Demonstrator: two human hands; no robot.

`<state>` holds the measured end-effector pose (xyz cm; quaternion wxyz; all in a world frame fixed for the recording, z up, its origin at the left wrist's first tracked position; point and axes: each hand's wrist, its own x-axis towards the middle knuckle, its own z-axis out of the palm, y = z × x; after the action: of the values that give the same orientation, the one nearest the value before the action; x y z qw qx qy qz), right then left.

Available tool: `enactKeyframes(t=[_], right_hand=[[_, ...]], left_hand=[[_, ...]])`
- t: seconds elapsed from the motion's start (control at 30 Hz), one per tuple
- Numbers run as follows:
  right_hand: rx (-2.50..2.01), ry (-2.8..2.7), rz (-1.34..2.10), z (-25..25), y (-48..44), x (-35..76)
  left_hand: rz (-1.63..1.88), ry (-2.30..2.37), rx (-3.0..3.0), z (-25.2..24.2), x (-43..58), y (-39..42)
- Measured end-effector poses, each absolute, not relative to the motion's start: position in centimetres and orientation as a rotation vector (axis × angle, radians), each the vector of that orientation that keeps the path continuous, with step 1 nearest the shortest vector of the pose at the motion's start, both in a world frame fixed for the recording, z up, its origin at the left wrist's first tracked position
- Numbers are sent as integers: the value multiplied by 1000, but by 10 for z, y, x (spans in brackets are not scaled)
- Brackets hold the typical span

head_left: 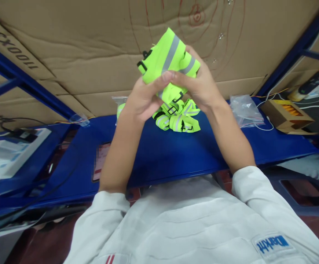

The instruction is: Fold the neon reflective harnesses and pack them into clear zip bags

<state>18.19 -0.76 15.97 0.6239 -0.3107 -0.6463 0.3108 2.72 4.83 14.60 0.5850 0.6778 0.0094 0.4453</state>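
Both the left grip point(145, 97) and the right grip point(201, 83) clasp a folded neon-yellow strap bundle point(162, 55), thumbs meeting across its front, raised above the blue counter point(181, 154). Similar straps point(178, 123) lie heaped on the counter below. If either thumb eases, the layers could spring apart; the black buckle point(142, 67) jutting from one side could snag and pull a fold loose.

A pale grey-white shirt point(176, 227) fills the bottom of the frame, its short sleeves point(258, 190) loose. A patch point(272, 245) with blue lettering sits lower right; red stripes point(110, 259) mark the bottom left of centre.
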Motion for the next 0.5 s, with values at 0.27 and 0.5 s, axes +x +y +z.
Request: enactKeyframes(t=[0.27,0.5], right_hand=[[-749,-1753,36,155,12,199],[-738,-1870,264,161,15,228]], left_hand=[[1158,-125,1523,145,26,50],[1127,4,1428,140,34,48]])
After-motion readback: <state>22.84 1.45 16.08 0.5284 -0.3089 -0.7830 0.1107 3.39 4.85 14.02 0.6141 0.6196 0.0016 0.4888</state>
